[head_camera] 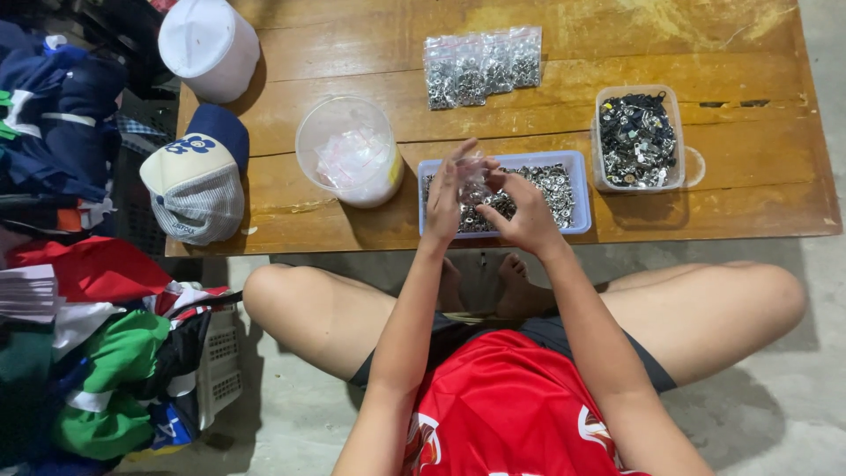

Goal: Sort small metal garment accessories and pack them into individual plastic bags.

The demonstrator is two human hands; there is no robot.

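While both hands meet over the low wooden table (687, 220), a good deal stays hard to read: the small clear bag (477, 183) pinched between them is mostly lost behind fingers, and what is inside it cannot be made out. Left hand (444, 198) stands upright with fingers straight, pressed to the bag's side at nine o'clock of it; right hand (526, 214) curls in from four o'clock, fingertips closed on the bag. Whether the bag's mouth is open, I cannot tell.

Directly beneath sits the pale blue tray (577, 189), heaped with small silvery metal pieces, its near part covered by the hands. At two o'clock from the hands, a clear rectangular tub (639, 138) holds darker metal bits. At twelve o'clock, a row of filled clear bags (483, 66) lies flat on the wood. At nine o'clock, a round clear tub (348, 150) holds what look like folded plastic bags, blurred. At ten o'clock, a cap (196, 185) and a white lidded bucket (210, 46), cut off by the top edge. Clothes (97, 353) pile up at the left border, partly out of view.
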